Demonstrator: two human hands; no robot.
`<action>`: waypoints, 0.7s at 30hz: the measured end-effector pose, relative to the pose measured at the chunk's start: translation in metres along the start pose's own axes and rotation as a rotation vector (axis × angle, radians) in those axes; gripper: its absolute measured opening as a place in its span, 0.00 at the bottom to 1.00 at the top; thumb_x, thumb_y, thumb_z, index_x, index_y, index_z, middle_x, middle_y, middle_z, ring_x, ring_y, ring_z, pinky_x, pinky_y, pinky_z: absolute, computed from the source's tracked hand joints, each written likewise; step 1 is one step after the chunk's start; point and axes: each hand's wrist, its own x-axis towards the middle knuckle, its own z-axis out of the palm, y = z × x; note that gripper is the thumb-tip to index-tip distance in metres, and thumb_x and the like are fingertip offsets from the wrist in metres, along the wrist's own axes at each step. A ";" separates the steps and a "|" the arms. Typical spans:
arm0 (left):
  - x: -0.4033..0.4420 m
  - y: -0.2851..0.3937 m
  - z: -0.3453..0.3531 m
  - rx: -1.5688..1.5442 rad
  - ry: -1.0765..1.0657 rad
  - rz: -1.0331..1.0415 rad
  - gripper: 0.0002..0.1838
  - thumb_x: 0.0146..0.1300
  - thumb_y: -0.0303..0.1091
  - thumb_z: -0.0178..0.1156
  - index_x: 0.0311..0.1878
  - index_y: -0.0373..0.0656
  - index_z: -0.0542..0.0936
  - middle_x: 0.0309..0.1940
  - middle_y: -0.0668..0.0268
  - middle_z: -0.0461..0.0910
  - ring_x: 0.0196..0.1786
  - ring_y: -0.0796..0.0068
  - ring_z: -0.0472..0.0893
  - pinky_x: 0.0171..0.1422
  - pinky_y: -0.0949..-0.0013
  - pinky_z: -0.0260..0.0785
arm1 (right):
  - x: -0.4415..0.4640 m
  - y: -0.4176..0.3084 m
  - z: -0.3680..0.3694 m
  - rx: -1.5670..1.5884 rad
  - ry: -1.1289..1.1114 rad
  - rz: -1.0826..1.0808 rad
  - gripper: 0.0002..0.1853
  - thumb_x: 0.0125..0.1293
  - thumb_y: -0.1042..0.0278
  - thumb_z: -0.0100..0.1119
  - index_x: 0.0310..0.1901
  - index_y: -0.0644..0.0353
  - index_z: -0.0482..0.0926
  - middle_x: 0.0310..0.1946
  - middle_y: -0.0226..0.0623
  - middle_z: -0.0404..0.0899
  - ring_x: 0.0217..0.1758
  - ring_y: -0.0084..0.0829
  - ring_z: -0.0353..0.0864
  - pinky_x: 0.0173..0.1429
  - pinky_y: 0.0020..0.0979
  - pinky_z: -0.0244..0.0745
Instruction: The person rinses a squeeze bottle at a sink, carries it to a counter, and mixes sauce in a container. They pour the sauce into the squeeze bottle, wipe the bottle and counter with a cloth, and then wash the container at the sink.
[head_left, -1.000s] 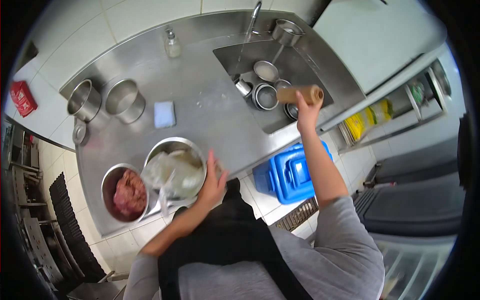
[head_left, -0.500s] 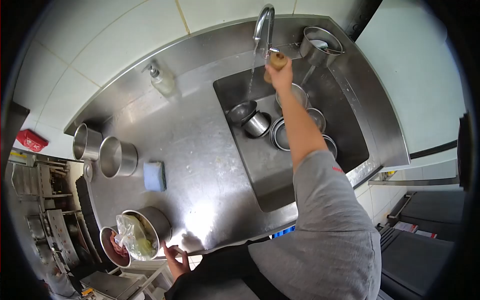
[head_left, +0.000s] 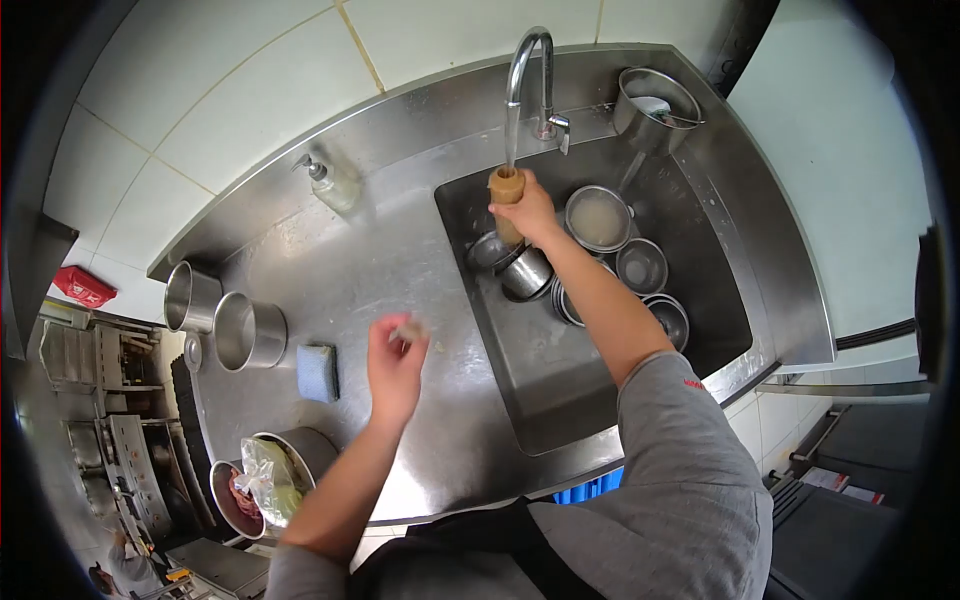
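Observation:
My right hand (head_left: 528, 212) grips a brownish bottle (head_left: 507, 186) upright under the faucet (head_left: 530, 80). Its top is uncovered, and the stream of water falls at its mouth. Over the counter, my left hand (head_left: 396, 362) is raised with its fingers curled together. Something small and pale may be at its blurred fingertips, too smeared to name. Just below the bottle, a dark bowl (head_left: 490, 250) and a metal pot (head_left: 528, 272) lie in the sink (head_left: 550, 400).
More metal bowls (head_left: 641, 266) and a pan of cloudy water (head_left: 599, 220) fill the sink's right side. On the counter stand a soap dispenser (head_left: 333, 187), a blue sponge (head_left: 318, 374), metal pots (head_left: 249, 332) and a plastic bag (head_left: 268, 480) on a container.
My right hand has brought the bottle left and down from beside the faucet into the water stream. My left hand has risen from the counter's front edge to above the counter.

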 end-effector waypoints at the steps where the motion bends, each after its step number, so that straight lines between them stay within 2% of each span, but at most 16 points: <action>1: 0.027 -0.002 0.014 0.028 -0.006 0.024 0.17 0.63 0.26 0.65 0.52 0.41 0.71 0.49 0.65 0.74 0.51 0.77 0.75 0.57 0.72 0.69 | 0.003 -0.019 -0.010 0.037 0.055 -0.050 0.40 0.45 0.58 0.78 0.58 0.61 0.66 0.53 0.51 0.78 0.58 0.51 0.77 0.61 0.44 0.72; 3: 0.081 -0.007 0.035 0.166 -0.005 0.032 0.17 0.62 0.29 0.67 0.50 0.41 0.71 0.44 0.66 0.75 0.48 0.77 0.76 0.54 0.72 0.69 | 0.007 -0.031 -0.015 0.074 0.108 -0.100 0.41 0.45 0.57 0.79 0.58 0.62 0.66 0.55 0.53 0.76 0.60 0.51 0.76 0.61 0.44 0.72; 4: 0.108 -0.007 0.046 0.276 -0.006 0.018 0.17 0.62 0.30 0.68 0.49 0.40 0.71 0.42 0.67 0.76 0.47 0.77 0.76 0.53 0.73 0.69 | 0.008 -0.030 -0.016 -0.005 0.034 -0.109 0.42 0.45 0.56 0.79 0.59 0.62 0.65 0.56 0.53 0.75 0.61 0.50 0.75 0.62 0.43 0.72; 6: 0.150 0.003 0.075 0.248 0.021 -0.030 0.18 0.60 0.29 0.68 0.48 0.40 0.70 0.40 0.67 0.77 0.46 0.76 0.77 0.51 0.73 0.69 | 0.007 -0.026 -0.026 -0.091 -0.018 -0.111 0.42 0.46 0.55 0.78 0.60 0.61 0.64 0.57 0.54 0.74 0.62 0.49 0.74 0.63 0.42 0.71; 8: 0.179 0.010 0.105 0.225 -0.057 0.012 0.19 0.59 0.28 0.69 0.49 0.40 0.71 0.41 0.65 0.78 0.46 0.76 0.77 0.51 0.73 0.69 | -0.001 -0.021 -0.042 0.352 -0.059 -0.021 0.44 0.48 0.52 0.78 0.61 0.61 0.62 0.55 0.51 0.74 0.58 0.45 0.77 0.58 0.41 0.76; 9: 0.187 0.012 0.119 0.205 -0.116 0.047 0.20 0.59 0.28 0.69 0.51 0.40 0.71 0.42 0.64 0.78 0.46 0.75 0.77 0.51 0.72 0.70 | -0.009 -0.013 -0.053 0.453 -0.146 0.206 0.42 0.55 0.49 0.73 0.63 0.61 0.60 0.54 0.46 0.75 0.54 0.40 0.80 0.51 0.40 0.80; 11: 0.196 0.022 0.147 0.200 -0.158 0.037 0.23 0.58 0.27 0.70 0.54 0.39 0.70 0.43 0.63 0.78 0.47 0.74 0.78 0.51 0.71 0.70 | -0.031 0.018 -0.065 0.877 -0.230 0.450 0.34 0.61 0.47 0.66 0.60 0.60 0.65 0.54 0.45 0.75 0.51 0.41 0.82 0.46 0.42 0.83; 13: 0.201 0.025 0.166 0.199 -0.193 0.030 0.27 0.56 0.27 0.71 0.57 0.38 0.70 0.44 0.61 0.79 0.48 0.73 0.78 0.52 0.71 0.70 | -0.033 0.095 -0.054 1.353 -0.140 0.724 0.26 0.67 0.44 0.58 0.56 0.56 0.71 0.53 0.41 0.76 0.50 0.39 0.82 0.47 0.43 0.83; 14: 0.206 0.018 0.171 0.308 -0.176 0.047 0.29 0.56 0.27 0.71 0.59 0.37 0.69 0.45 0.60 0.79 0.49 0.71 0.78 0.53 0.70 0.70 | -0.042 0.103 -0.049 1.350 -0.131 0.716 0.26 0.67 0.44 0.58 0.56 0.56 0.71 0.53 0.41 0.76 0.50 0.39 0.82 0.47 0.43 0.83; 16: 0.208 0.020 0.178 0.417 -0.167 0.066 0.32 0.56 0.27 0.71 0.62 0.36 0.68 0.45 0.59 0.79 0.49 0.70 0.78 0.54 0.69 0.70 | -0.064 0.103 -0.034 1.415 0.055 0.866 0.24 0.69 0.42 0.54 0.52 0.55 0.74 0.50 0.38 0.78 0.49 0.37 0.82 0.49 0.44 0.82; 18: 0.208 0.025 0.177 0.403 -0.225 -0.006 0.33 0.54 0.29 0.72 0.63 0.35 0.69 0.47 0.57 0.79 0.51 0.66 0.79 0.57 0.68 0.70 | -0.075 0.101 -0.038 1.466 0.003 0.836 0.24 0.70 0.42 0.52 0.52 0.55 0.74 0.49 0.37 0.79 0.49 0.36 0.82 0.51 0.43 0.82; 19: 0.208 0.023 0.176 0.526 -0.182 0.114 0.32 0.52 0.31 0.73 0.60 0.34 0.73 0.48 0.55 0.79 0.52 0.63 0.79 0.58 0.67 0.70 | -0.081 0.099 -0.041 1.510 -0.065 0.811 0.23 0.71 0.42 0.51 0.52 0.55 0.74 0.48 0.36 0.79 0.49 0.35 0.82 0.53 0.42 0.81; 20: 0.208 0.021 0.175 0.529 -0.183 0.103 0.32 0.52 0.31 0.73 0.60 0.34 0.73 0.48 0.55 0.79 0.52 0.63 0.79 0.58 0.67 0.70 | -0.082 0.096 -0.046 1.510 -0.064 0.824 0.23 0.71 0.42 0.51 0.52 0.55 0.74 0.48 0.36 0.79 0.49 0.35 0.82 0.53 0.42 0.81; 21: 0.209 0.020 0.176 0.632 -0.157 0.159 0.31 0.51 0.31 0.74 0.59 0.34 0.75 0.49 0.53 0.79 0.53 0.62 0.79 0.58 0.66 0.70 | -0.079 0.097 -0.051 1.601 0.118 0.905 0.24 0.71 0.42 0.50 0.53 0.56 0.74 0.48 0.36 0.80 0.50 0.35 0.82 0.54 0.42 0.81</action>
